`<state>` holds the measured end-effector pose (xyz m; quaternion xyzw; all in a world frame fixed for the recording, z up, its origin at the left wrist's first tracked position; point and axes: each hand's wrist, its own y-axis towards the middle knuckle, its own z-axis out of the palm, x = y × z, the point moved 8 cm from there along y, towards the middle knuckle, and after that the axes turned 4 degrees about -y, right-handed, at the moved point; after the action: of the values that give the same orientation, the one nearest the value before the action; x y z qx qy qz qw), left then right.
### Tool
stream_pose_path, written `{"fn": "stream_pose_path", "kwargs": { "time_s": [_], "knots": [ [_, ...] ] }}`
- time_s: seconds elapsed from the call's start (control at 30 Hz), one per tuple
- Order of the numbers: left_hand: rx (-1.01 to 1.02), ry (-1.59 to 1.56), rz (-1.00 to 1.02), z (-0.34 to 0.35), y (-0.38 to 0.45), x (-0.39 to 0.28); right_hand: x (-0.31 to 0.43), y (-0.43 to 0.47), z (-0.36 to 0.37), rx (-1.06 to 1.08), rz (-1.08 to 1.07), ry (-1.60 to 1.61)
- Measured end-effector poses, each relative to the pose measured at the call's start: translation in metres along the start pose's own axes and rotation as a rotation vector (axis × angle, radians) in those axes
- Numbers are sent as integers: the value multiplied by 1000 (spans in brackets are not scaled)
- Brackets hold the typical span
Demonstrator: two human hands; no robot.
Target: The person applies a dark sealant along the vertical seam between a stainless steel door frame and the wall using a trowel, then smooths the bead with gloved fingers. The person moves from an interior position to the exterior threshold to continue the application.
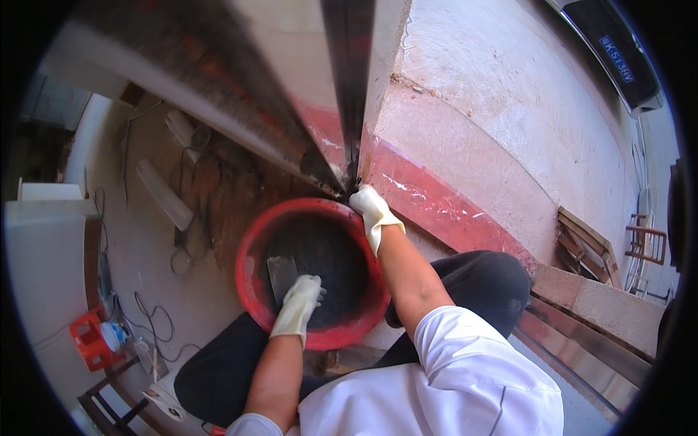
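A wide red plastic tub point(248, 297) stands before me between my knees, with dark grey wet mortar point(341, 267) inside. My left hand point(302, 297), in a pale rubber glove, is inside the tub and closed around a flat metal trowel point(282, 272), whose blade lies over the mortar. My right hand point(371, 207), gloved the same way, is at the far right rim of the tub, by the foot of a metal door frame point(351, 109). Its fingers look curled, but what they touch is hidden.
A red-and-white wall point(441, 191) runs off to the right. On the floor at left lie a pale trough-like piece point(163, 196) and black cables point(155, 321). An orange plastic stool point(87, 340) stands at lower left, a wooden frame point(589, 245) at right.
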<state>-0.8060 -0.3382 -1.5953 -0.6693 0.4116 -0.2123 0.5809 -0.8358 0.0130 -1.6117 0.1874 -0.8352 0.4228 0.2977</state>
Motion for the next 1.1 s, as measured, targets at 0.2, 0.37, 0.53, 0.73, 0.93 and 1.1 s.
{"fn": "stream_pose_path", "kwargs": {
  "time_s": [0.2,0.37,0.53,0.73,0.93,1.1],
  "knots": [
    [-29,-285,-109,-17,31,27,79,-87,-42,-116,-275,-543],
    [-58,-375,-117,-10,0,29,-8,-106,77,706,-138,-714],
    [9,-582,-113,-4,3,42,-76,-115,112,163,164,-547],
    [-41,-612,-196,3,79,86,-55,-152,178,335,69,-316],
    [-225,-596,-228,0,71,74,-26,-173,169,580,141,-211],
    [134,-1151,-101,-10,12,-2,37,-186,150,609,93,160]
  ]
}}
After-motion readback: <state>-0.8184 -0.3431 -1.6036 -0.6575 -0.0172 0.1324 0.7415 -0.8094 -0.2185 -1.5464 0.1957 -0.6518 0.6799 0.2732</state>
